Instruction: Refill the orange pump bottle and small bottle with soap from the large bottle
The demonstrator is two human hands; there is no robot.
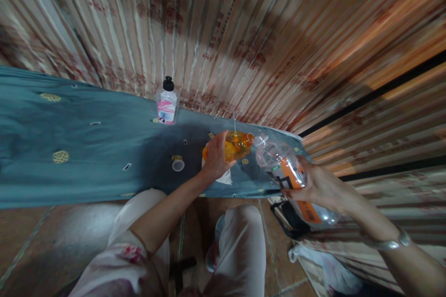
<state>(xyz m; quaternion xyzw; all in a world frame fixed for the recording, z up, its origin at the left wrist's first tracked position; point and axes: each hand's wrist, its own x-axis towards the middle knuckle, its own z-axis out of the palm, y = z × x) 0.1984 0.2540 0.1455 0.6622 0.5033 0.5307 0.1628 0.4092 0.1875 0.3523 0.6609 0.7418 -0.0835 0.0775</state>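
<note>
Teal cloth (111, 148) crosses mid-frame; right of centre, the left hand (216, 157) wraps the amber bottle (240, 146), the right hand (308, 181) grips the clear bottle (270, 155). Steady, aligned necks (250, 138) should help.

Txt too blurry to read on black-capped btl (167, 109) & orange-labelled btl (290, 172).

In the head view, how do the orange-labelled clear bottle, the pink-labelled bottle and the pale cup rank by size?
Largest: clear bottle
Middle: pink-labelled bottle
Smallest: pale cup
</note>
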